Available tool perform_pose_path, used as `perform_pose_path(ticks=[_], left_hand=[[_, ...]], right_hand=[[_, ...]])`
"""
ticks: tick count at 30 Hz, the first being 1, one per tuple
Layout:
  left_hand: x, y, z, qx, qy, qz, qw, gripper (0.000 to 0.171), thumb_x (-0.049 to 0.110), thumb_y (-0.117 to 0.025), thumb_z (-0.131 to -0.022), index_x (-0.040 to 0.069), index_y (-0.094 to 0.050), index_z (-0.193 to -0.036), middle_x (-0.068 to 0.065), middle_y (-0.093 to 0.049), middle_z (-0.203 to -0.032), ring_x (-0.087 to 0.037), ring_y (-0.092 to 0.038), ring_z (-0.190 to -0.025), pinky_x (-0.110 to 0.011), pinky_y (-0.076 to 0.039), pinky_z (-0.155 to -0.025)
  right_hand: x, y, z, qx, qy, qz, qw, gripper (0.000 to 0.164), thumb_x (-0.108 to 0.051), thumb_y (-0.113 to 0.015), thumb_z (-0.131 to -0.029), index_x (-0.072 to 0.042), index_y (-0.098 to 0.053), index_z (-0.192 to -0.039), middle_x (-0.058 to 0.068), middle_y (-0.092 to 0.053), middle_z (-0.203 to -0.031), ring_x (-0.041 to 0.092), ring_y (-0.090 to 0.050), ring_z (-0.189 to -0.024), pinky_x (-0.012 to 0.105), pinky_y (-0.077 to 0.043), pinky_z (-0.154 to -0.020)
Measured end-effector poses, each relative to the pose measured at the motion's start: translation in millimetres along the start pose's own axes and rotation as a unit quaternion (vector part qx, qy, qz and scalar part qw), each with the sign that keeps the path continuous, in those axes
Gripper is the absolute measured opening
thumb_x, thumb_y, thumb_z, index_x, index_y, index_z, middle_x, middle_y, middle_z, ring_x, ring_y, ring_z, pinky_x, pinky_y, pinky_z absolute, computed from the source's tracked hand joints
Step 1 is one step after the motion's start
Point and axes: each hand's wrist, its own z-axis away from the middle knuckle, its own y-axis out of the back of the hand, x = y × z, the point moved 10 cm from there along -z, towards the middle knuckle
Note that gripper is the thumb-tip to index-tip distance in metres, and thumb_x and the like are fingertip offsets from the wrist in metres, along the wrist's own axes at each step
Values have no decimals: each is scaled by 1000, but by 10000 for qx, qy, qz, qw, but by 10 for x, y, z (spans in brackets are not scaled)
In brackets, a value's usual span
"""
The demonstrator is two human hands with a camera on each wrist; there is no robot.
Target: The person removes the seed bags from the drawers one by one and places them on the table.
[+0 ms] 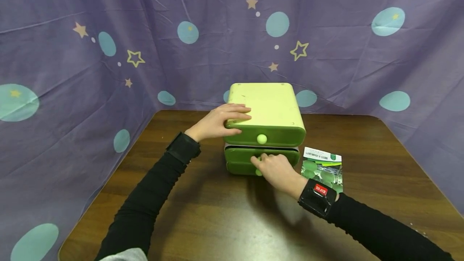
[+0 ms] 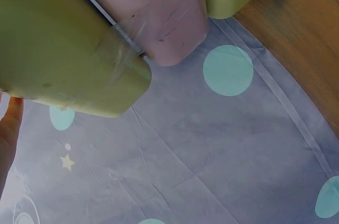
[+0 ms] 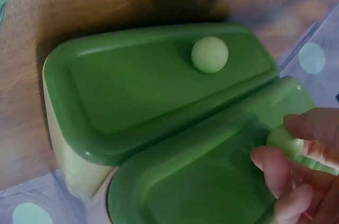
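A small chest of drawers (image 1: 266,102) stands on the table, with a pale yellow-green top and green drawer fronts. My left hand (image 1: 226,121) rests on its upper left edge, fingers spread over the top and thumb near the front. In the left wrist view, a finger (image 2: 11,128) touches the side of the top section (image 2: 63,49); a pink section (image 2: 164,17) lies beyond. My right hand (image 1: 277,170) pinches the round knob (image 3: 285,140) of the middle drawer (image 3: 206,181). A dark gap shows along that drawer's upper edge. Beside it is the bottom drawer (image 3: 143,86) with its own knob (image 3: 210,54).
Right of the chest lies a printed packet (image 1: 322,168) with green pictures, partly behind my right wrist. A purple patterned cloth (image 1: 224,59) hangs behind the brown wooden table (image 1: 203,220). The top drawer's knob (image 1: 262,139) sticks out above my right hand.
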Motion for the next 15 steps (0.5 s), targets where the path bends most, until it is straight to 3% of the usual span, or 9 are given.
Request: perform_pose_path(ticks=[7,15], left_hand=[[20,15,-9,12,-68,-22,10000,44,9,-78,-89,-4,-67,-129,-23,-57,-141,-37,-46,-137,-42,-31,-118],[30,9,-11,-49,-39,-122,9999,44,11,-77,-90,-4,-67,-130,-23,-56,-141,-37,-46,-137,-42,-30,-119]], right_hand=[[-183,129,119,279,269,318,9987,32,10,-78,-74,-8,-58,-92,6,-54,-63,17,-52,-49,29,-41,-35],[-370,245,256,323,479,414,9975,38,8,-79,-66,-11,-58,-91,4,-54,-63,16,-55,-52,27,-40,-36]])
